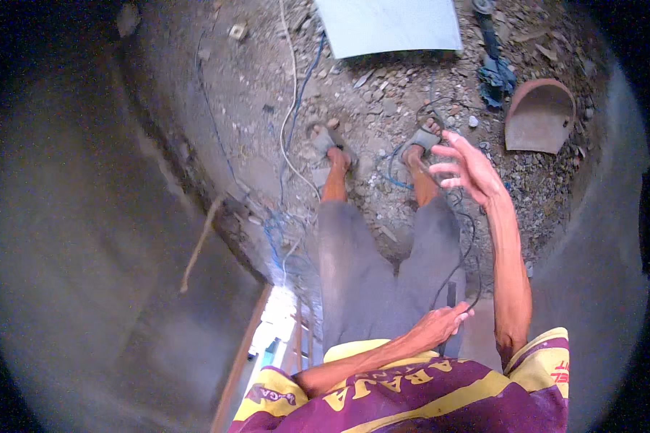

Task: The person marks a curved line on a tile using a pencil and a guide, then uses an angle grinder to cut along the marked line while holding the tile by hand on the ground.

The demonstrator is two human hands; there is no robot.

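Low in front of my body, my left hand (pixel 444 325) is closed on a thin black cable (pixel 471 249), beside my right thigh. The cable runs upward in loose loops toward my right foot. My right hand (pixel 466 166) is raised over that foot with its fingers spread and curved, next to the cable's upper part. My sandaled feet (pixel 326 144) stand on a dusty floor of rubble, with white and blue wires (pixel 292 108) lying around them.
A white panel (pixel 386 22) lies ahead, near a dark tool with a blue rag (pixel 497 83). A curved pinkish piece (pixel 538 133) rests at the right. Concrete walls (pixel 101 252) flank me. A thin stick (pixel 202 242) and a wooden edge (pixel 242 346) are at the left.
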